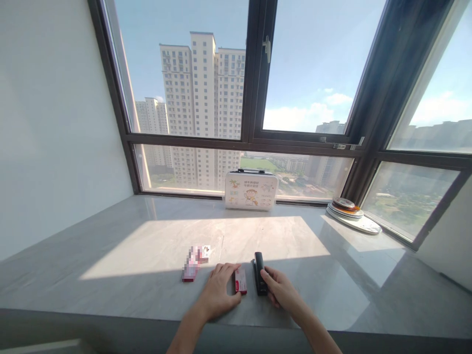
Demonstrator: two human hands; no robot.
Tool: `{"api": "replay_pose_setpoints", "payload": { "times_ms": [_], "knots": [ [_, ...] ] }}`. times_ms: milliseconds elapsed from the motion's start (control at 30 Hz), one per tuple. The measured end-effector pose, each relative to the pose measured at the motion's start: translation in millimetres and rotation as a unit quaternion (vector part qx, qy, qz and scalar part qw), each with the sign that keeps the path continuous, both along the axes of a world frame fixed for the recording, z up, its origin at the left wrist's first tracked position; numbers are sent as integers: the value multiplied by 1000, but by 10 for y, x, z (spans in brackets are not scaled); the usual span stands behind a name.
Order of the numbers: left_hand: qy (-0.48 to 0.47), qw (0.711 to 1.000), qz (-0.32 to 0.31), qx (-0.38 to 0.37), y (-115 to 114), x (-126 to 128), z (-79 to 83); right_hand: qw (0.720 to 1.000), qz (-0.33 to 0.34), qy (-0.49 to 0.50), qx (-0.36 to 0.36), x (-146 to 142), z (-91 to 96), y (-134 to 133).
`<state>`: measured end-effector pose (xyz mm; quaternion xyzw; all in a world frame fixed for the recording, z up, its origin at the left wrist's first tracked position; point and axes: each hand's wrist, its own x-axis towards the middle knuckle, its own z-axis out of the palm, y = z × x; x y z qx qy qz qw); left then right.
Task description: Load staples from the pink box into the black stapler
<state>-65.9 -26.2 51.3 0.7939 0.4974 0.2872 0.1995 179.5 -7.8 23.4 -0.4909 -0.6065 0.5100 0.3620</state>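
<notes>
A small red-and-white box (240, 281), of the size of a staple box, lies on the grey marbled sill. My left hand (220, 291) curves around its left side, thumb at the near end and fingers at the far end. Just right of the box, a black stapler (260, 275) points away from me. My right hand (280, 289) grips the stapler from the right, with the thumb over its top and the other fingers partly hidden behind it. A narrow gap separates the box from the stapler.
Left of my hands lie a pink box (191, 270), partly pixelated, and a small white box (205, 252) touching it. A white case (251, 191) with cartoon prints stands against the window. Stacked plates (344, 215) sit in the right corner. The sill's front edge (147, 318) runs below my hands.
</notes>
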Motion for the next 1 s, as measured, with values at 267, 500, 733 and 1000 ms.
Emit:
{"api": "replay_pose_setpoints", "payload": {
  "times_ms": [267, 500, 733, 1000],
  "knots": [
    [-5, 1000, -5, -7, 73, 13, -29, 999, -12, 23, 36, -348, 38, 7],
    [-9, 1000, -8, 22, 51, 31, -60, 999, -31, 10, 43, -332, 41, -27],
    [-2, 999, -7, 34, 34, 48, -75, 994, -27, 68, 82, -370, 25, -19],
    [-75, 981, 122, 130, -25, -198, -63, 985, -157, 3, 77, -350, 92, -181]
  ]
}}
